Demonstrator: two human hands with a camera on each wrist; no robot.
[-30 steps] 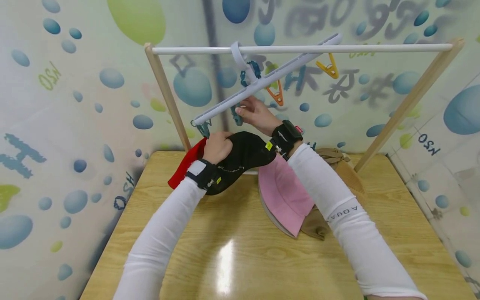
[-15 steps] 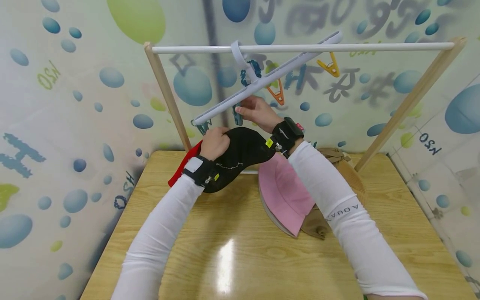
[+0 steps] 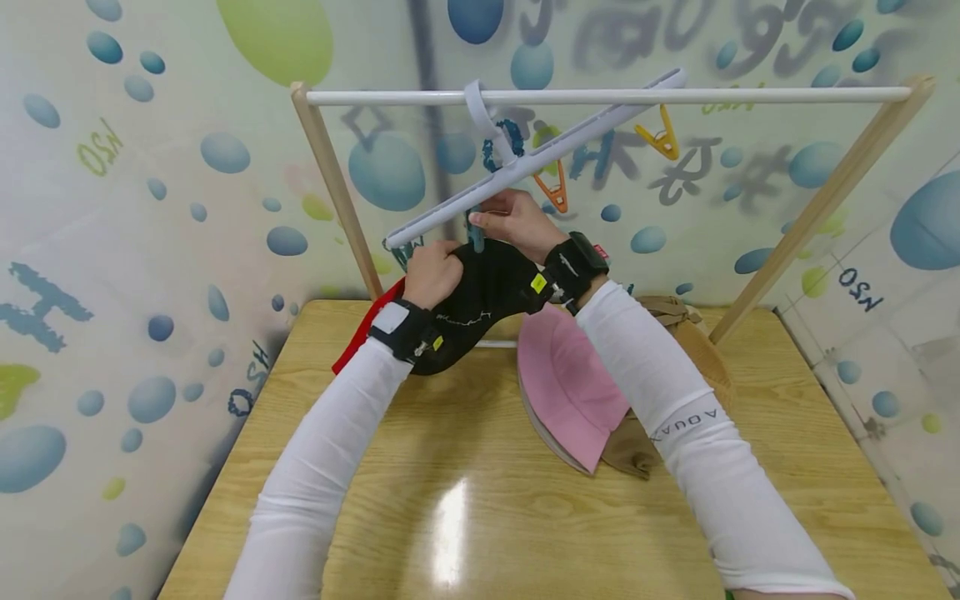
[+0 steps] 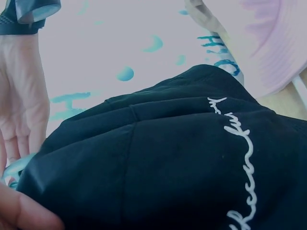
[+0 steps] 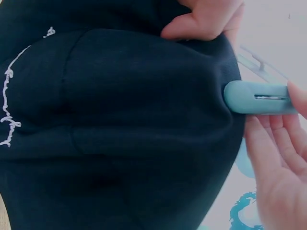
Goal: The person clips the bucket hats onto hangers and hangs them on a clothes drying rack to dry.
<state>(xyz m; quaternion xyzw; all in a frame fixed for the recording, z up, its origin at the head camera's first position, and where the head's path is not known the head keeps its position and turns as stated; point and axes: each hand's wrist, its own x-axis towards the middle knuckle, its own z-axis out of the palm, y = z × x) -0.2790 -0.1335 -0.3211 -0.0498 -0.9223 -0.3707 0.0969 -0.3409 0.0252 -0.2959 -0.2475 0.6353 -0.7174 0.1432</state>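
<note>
Both hands work close together but apart, under the slanting clip hanger [image 3: 517, 171]. Left hand [image 3: 432, 275] pinches the edge of the black hat [image 3: 487, 304] (white script stitched across it); right hand [image 3: 521, 225] has thumb and fingers on the teal clip [image 5: 264, 97]. My read: left lifts the edge up to the clip so right can work the clip alone, and the hanger hooks over the white rail [image 3: 720, 97] so neither hand has to carry it. Downside of one hook, probably: it can swing if pushed. The right wrist view has the clip's nose over the hat's edge; far jaw is hidden, so can't tell if the fabric is actually bitten or just behind. Hat position: hanging below and between the hands in the head view, upper edge right at the clip, off the worktop [image 3: 450, 467]. Left fingers sit on that same edge just beside the clip, right hand on the clip's other side. Red fabric [image 3: 367, 329] shows just beside left hand; what supports it is hidden there. Orange clip [image 3: 557, 196] and yellow clip [image 3: 663, 143] hang bare farther along the hanger. Pink bucket hat [image 3: 566, 375] lies by the right forearm with other hats, likely parked there to leave working room in front.
</note>
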